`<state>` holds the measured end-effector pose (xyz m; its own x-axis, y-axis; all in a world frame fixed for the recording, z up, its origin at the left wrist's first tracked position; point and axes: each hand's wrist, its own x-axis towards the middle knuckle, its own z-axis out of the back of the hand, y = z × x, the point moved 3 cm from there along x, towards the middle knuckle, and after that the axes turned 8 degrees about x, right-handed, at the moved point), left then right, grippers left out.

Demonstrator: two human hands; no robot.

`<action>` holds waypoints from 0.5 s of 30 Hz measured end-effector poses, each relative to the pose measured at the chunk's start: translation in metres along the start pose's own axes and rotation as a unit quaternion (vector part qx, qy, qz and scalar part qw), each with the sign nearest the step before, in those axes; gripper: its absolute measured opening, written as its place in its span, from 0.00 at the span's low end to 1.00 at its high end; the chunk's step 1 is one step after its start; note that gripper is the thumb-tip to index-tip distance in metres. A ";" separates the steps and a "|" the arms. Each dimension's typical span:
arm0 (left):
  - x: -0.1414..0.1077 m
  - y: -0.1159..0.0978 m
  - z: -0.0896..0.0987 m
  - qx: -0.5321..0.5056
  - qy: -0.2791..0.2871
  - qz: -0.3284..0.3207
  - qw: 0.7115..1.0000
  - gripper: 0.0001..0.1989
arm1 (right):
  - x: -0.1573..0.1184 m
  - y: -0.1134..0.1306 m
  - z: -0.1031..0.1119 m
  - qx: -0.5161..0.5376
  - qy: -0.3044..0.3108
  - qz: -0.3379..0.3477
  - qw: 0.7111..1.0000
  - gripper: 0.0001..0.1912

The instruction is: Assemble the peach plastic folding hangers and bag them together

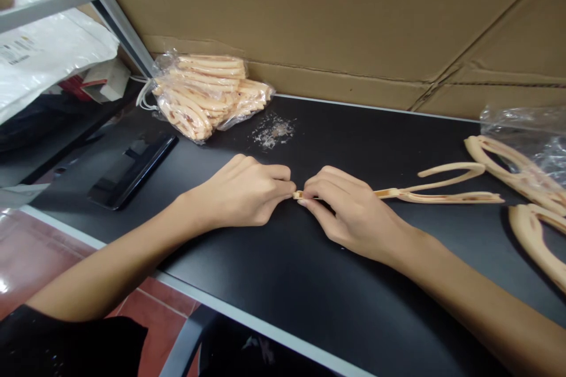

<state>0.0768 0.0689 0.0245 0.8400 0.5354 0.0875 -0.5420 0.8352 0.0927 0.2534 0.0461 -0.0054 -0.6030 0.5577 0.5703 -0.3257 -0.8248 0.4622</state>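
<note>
Above the black tabletop, my two hands meet at the left end of a slim cream strip with brown streaks (446,197). The strip runs under my right palm and comes out on the right, where it splits into a straight prong and a curved one. My right hand (349,206) pinches it near the tip between thumb and fingers. My left hand (243,191) is closed, its fingertips together at the very end of the strip. What those left fingers grip is too small and covered to make out.
A clear bag of several cream curved pieces (198,94) lies at the back left. Pale crumbs (274,131) are scattered beside it. A dark phone (132,171) rests at the left. Cream looped pieces (537,235) and crumpled clear plastic (530,135) lie at the right. Cardboard (331,17) stands behind.
</note>
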 end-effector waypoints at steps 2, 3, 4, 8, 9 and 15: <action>0.000 -0.003 0.000 0.018 0.006 0.011 1.000 0.12 | -0.001 -0.001 0.000 0.001 -0.006 -0.008 1.000 0.08; -0.001 -0.005 0.000 0.028 0.010 0.018 0.999 0.12 | -0.001 -0.001 0.000 0.000 -0.007 -0.012 1.000 0.08; -0.001 -0.007 0.000 0.036 0.013 0.026 0.999 0.12 | -0.001 -0.002 0.000 -0.002 -0.007 -0.014 1.000 0.08; -0.002 -0.010 0.001 0.035 0.020 0.049 0.998 0.11 | -0.001 -0.001 -0.001 -0.007 -0.010 -0.013 1.000 0.09; -0.001 -0.009 0.001 0.024 0.022 0.047 0.998 0.11 | -0.001 -0.001 -0.001 -0.006 -0.009 -0.009 1.000 0.09; 0.000 -0.002 0.001 -0.021 0.012 -0.017 1.000 0.12 | -0.001 0.002 -0.001 0.000 0.014 0.018 1.000 0.10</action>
<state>0.0775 0.0675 0.0248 0.8585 0.5091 0.0610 -0.5121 0.8572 0.0534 0.2523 0.0437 -0.0053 -0.6339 0.5249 0.5680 -0.3037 -0.8444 0.4413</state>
